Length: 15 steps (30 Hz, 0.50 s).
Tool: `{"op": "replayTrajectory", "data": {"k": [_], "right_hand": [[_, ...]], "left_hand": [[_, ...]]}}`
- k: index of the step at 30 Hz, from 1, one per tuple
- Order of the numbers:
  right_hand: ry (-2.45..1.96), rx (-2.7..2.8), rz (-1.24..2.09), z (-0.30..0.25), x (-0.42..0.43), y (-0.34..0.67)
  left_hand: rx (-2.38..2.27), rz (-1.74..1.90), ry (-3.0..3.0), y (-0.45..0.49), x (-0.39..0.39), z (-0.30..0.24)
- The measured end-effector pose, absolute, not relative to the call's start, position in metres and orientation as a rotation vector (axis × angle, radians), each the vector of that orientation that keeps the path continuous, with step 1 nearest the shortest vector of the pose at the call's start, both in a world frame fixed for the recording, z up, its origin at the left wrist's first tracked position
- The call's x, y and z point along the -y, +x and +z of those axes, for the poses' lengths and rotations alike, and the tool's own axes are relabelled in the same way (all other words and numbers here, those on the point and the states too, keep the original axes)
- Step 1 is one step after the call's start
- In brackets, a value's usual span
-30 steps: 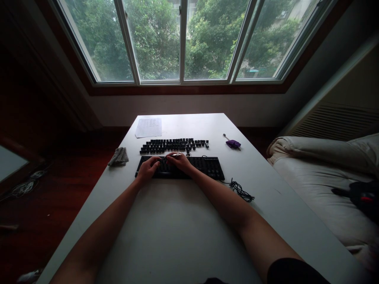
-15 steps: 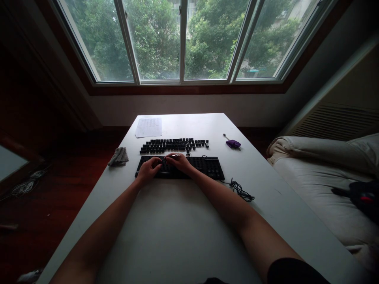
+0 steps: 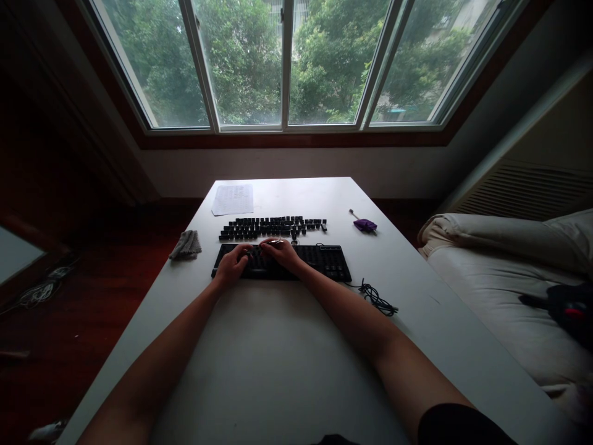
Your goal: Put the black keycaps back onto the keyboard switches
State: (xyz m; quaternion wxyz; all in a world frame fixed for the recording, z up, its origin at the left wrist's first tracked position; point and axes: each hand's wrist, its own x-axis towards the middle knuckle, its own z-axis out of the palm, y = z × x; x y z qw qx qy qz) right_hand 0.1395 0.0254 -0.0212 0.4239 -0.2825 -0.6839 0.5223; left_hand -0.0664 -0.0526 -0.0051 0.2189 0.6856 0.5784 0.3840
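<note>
A black keyboard (image 3: 319, 262) lies across the white table in front of me, with keys showing at its right end. Over its left part, my left hand (image 3: 231, 264) is curled with thumb and fingers gripping the board; the fingertips are small and partly hidden. My right hand (image 3: 283, 254) is closed above the keyboard's middle, pinching a thin, shiny metal tool (image 3: 277, 241) whose exact kind is too small to tell. Just beyond the board, loose black keycaps (image 3: 259, 228) stand in rows.
A grey cloth (image 3: 185, 245) lies at the table's left edge. Behind is a printed paper sheet (image 3: 233, 199). On the right are a purple cloth-like item with a thin stick (image 3: 365, 225) and the coiled black cable (image 3: 377, 298). A light-coloured sofa (image 3: 491, 284) stands right of the table (image 3: 278, 358).
My left fingers have drawn slightly left, away from my right hand. The right hand and its metal tool have tilted a little; the keyboard and keycaps stay in place.
</note>
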Motion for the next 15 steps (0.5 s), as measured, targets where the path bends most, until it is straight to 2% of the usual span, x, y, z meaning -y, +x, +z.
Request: {"op": "replayTrajectory", "data": {"k": [15], "right_hand": [[-0.719,1.621,1.368,-0.0254,-0.0274,0.1393]], "left_hand": [[-1.493,1.231,1.685,-0.0704,0.0451,-0.0116]]}}
